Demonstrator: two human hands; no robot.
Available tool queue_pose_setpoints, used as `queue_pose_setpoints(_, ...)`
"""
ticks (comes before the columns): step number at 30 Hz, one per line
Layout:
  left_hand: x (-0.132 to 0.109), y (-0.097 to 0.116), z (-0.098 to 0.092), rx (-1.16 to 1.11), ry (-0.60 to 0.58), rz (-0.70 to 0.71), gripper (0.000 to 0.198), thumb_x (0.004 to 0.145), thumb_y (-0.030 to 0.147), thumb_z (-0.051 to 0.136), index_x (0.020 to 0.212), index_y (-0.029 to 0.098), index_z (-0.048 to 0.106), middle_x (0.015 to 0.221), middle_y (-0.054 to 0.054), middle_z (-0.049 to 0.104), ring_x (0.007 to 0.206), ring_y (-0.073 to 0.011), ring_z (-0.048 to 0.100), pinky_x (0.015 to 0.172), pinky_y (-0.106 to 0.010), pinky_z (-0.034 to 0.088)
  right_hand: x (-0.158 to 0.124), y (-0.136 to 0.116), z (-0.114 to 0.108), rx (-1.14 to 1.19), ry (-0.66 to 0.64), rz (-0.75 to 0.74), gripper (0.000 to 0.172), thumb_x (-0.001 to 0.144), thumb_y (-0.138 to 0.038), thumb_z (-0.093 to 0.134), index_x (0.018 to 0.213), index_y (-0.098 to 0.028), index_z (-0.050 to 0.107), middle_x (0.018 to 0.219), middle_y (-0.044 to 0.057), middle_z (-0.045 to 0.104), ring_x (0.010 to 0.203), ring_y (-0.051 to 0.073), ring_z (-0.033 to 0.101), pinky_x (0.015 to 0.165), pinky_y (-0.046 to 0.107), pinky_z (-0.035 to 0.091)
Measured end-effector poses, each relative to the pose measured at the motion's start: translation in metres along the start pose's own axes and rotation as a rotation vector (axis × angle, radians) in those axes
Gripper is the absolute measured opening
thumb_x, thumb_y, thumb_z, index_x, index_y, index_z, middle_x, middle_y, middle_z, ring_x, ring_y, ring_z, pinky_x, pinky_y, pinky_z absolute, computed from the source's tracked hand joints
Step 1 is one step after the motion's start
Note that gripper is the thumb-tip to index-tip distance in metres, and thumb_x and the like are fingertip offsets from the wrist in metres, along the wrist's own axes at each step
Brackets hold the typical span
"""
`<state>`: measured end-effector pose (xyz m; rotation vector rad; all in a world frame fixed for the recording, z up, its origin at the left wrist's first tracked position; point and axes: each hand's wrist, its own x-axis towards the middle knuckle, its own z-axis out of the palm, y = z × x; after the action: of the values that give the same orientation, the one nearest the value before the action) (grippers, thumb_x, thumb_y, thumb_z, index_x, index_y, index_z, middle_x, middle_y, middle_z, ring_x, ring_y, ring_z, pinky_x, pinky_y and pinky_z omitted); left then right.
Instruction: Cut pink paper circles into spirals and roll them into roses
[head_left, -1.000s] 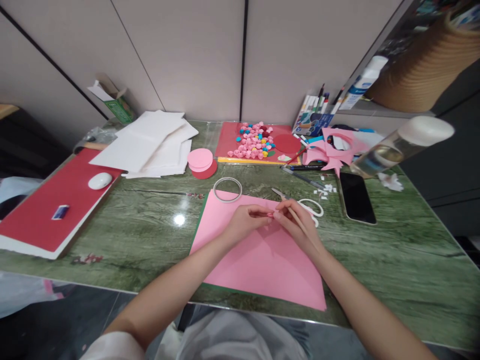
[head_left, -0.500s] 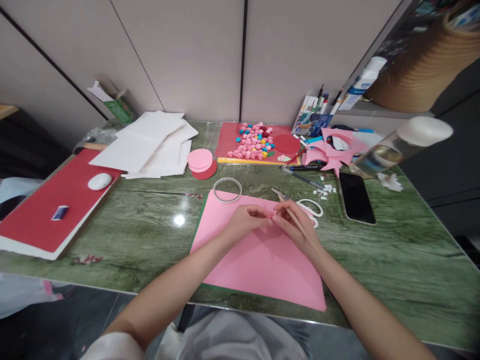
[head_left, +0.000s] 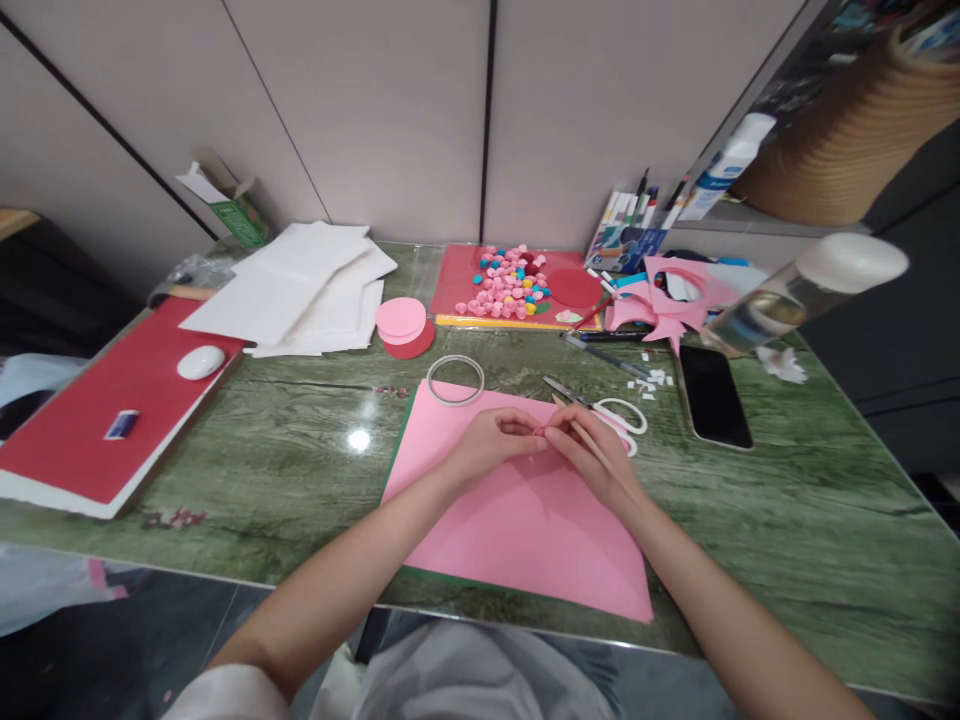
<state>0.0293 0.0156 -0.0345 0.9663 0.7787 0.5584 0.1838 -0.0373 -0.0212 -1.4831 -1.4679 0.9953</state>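
Over a pink paper sheet (head_left: 517,545), my left hand (head_left: 487,440) and my right hand (head_left: 600,460) meet fingertip to fingertip. Both are closed in a pinch on a small pink paper piece (head_left: 539,432), mostly hidden by the fingers. A thin pale wooden stick (head_left: 595,447) lies tucked along the fingers of my right hand. White-handled scissors (head_left: 637,428) rest just beyond that hand, partly covered by it. A thin ring (head_left: 455,403), like a narrow tape roll, overlaps the sheet's far left corner.
Behind the sheet, many small coloured paper pieces (head_left: 510,285) lie on a red packet. Pink and red discs (head_left: 399,320), white papers (head_left: 292,285) and a red board (head_left: 82,420) occupy the left. A phone (head_left: 715,397), bottle (head_left: 795,285), pink scraps (head_left: 664,305) and pens stand or lie right.
My fingertips have drawn closer around the pink paper piece, so less of it shows. The right fingers have shifted slightly, uncovering more of the scissors' blades.
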Motion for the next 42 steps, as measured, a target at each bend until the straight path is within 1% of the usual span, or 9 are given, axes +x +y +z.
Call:
queue_pose_setpoints(5, -0.001, 0.001, 0.003, -0.016, 0.078, 0.014, 0.028, 0.059, 0.033, 0.072, 0.080, 0.014, 0.067, 0.074, -0.002, 0.063, 0.065, -0.0090, 0.053, 0.065, -0.024, 0.039, 0.000, 0.000, -0.003, -0.040, 0.027, -0.002, 0.013, 0.080, -0.033, 0.052, 0.075, -0.021, 0.052, 0.066, -0.003, 0.051, 0.061, 0.011, 0.046, 0.056, 0.023, 0.034)
queue_pose_setpoints(12, 0.000, 0.004, 0.001, -0.028, 0.132, 0.017, 0.028, 0.061, 0.036, 0.071, 0.077, 0.014, 0.068, 0.071, -0.001, 0.062, 0.063, -0.0085, 0.049, 0.063, -0.024, 0.036, 0.000, 0.008, 0.000, 0.007, -0.021, 0.027, 0.015, 0.081, -0.035, 0.050, 0.078, -0.021, 0.052, 0.063, -0.003, 0.048, 0.058, 0.012, 0.045, 0.053, 0.023, 0.034)
queue_pose_setpoints(19, 0.001, 0.003, -0.002, -0.116, 0.136, 0.003, 0.026, 0.062, 0.036, 0.070, 0.077, 0.015, 0.067, 0.077, -0.003, 0.065, 0.068, -0.0099, 0.054, 0.068, -0.025, 0.039, 0.001, 0.009, 0.001, 0.017, -0.014, 0.043, 0.016, 0.081, -0.036, 0.049, 0.077, -0.021, 0.052, 0.059, -0.004, 0.048, 0.053, 0.010, 0.044, 0.051, 0.023, 0.034)
queue_pose_setpoints(27, 0.005, 0.000, -0.003, -0.146, 0.171, 0.080, 0.024, 0.063, 0.031, 0.069, 0.078, 0.014, 0.065, 0.067, 0.001, 0.057, 0.059, -0.0061, 0.046, 0.059, -0.022, 0.033, 0.001, 0.010, 0.002, 0.055, -0.026, 0.052, 0.016, 0.081, -0.036, 0.049, 0.077, -0.021, 0.050, 0.059, -0.004, 0.047, 0.053, 0.010, 0.044, 0.050, 0.022, 0.034)
queue_pose_setpoints(33, 0.004, 0.001, 0.000, -0.163, 0.165, 0.074, 0.026, 0.061, 0.031, 0.071, 0.079, 0.013, 0.066, 0.067, 0.000, 0.058, 0.060, -0.0072, 0.046, 0.061, -0.023, 0.035, 0.000, 0.009, 0.001, 0.060, -0.036, 0.051, 0.016, 0.081, -0.037, 0.049, 0.078, -0.021, 0.051, 0.060, -0.004, 0.047, 0.053, 0.011, 0.044, 0.050, 0.022, 0.034)
queue_pose_setpoints(39, 0.004, 0.001, -0.001, -0.184, 0.215, 0.072, 0.026, 0.058, 0.029, 0.073, 0.077, 0.013, 0.065, 0.066, 0.001, 0.059, 0.058, -0.0062, 0.047, 0.060, -0.022, 0.034, 0.000, 0.011, 0.002, 0.048, -0.038, 0.050, 0.016, 0.081, -0.037, 0.050, 0.078, -0.021, 0.051, 0.059, -0.004, 0.046, 0.053, 0.010, 0.044, 0.049, 0.023, 0.034)
queue_pose_setpoints(42, 0.004, 0.003, -0.002, -0.209, 0.196, 0.068, 0.023, 0.060, 0.030, 0.071, 0.074, 0.013, 0.065, 0.066, 0.000, 0.059, 0.057, -0.0061, 0.047, 0.059, -0.022, 0.034, 0.001, 0.012, 0.003, 0.053, -0.039, 0.057, 0.016, 0.081, -0.037, 0.050, 0.078, -0.021, 0.051, 0.058, -0.004, 0.046, 0.052, 0.010, 0.043, 0.049, 0.023, 0.034)
